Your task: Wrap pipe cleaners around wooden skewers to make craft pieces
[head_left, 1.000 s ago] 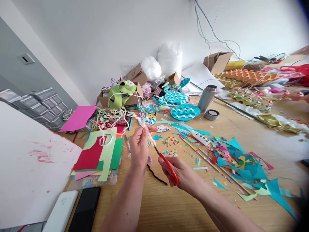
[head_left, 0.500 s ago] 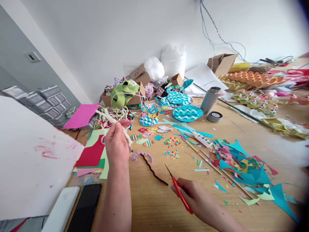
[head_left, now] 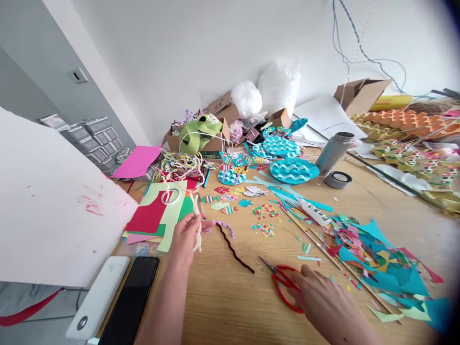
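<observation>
Surface (head_left: 223, 299): was crowded with cuttings, likely to hide small pieces.
Right hand (head_left: 319, 290): reached over the red scissors (head_left: 276, 271); could not tell a clamped grip from a mere touch.
Left hand (head_left: 186, 235): clamped a fingertip grip on the white yarn (head_left: 199, 237).
Red scissors: pointed tips close to the brown yarn (head_left: 234, 254); could have snagged it if swept left.
White yarn: hung above the surface; risked slipping if pinched slackly.
Paper bits (head_left: 266, 230): lay loose; risked scattering if brushed.

in left hand (head_left: 187, 235): yarn (head_left: 196, 203) | left of it: paper sheets (head_left: 145, 215) | beyond it: fish cutouts (head_left: 229, 197) | left of right hand (head_left: 319, 290): scissors (head_left: 275, 270) | between hands: loose strand (head_left: 233, 250) | beyond right hand: tube (head_left: 314, 212)
</observation>
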A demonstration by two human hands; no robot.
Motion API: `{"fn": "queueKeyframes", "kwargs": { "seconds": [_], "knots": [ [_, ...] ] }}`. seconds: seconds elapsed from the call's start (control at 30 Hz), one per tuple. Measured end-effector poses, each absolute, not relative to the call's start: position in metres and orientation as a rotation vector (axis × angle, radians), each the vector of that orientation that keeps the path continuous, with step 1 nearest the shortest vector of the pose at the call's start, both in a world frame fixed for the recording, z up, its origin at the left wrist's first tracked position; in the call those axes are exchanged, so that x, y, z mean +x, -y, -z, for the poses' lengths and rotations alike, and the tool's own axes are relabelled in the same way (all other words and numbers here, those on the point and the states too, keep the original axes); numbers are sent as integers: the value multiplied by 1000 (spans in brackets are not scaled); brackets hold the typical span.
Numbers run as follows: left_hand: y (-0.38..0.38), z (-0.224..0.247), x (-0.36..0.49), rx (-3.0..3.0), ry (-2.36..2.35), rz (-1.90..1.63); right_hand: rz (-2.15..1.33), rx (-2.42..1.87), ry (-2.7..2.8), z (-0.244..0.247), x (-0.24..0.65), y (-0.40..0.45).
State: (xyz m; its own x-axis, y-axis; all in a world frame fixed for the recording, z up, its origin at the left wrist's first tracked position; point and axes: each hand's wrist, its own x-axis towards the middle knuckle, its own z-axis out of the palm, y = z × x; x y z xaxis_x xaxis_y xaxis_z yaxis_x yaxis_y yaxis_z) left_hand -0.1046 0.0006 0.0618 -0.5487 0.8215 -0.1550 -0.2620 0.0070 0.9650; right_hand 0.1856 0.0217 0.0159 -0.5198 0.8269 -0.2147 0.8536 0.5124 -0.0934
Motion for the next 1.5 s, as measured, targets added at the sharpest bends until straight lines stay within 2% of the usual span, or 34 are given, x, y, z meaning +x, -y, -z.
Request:
{"fn": "queueKeyframes", "kwargs": {
  "seconds": [0.2,0.43,0.63,0.8,1.13,1.37,1.5],
  "knots": [
    [13,-31,-103,575,-1591,-1542,443,1339,-2849,-35,136,-19],
    [14,-11,-104,745,-1638,-1405,546,1188,-2847,-15,89,-18],
    [14,-2,-103,841,-1629,-1268,1019,1216,-2779,-32,118,-20],
    [13,5,-104,936,-1700,-1233,1251,1298,-2672,-45,129,-25],
    [14,1,-105,905,-1663,-1291,1734,1340,-2597,-36,123,-24],
    [13,-5,-93,761,-1483,-1286,2266,1431,-2400,-37,100,-26],
    [14,-9,-89,660,-1341,-1337,2143,1452,-2633,-30,82,-30]
  ]
}}
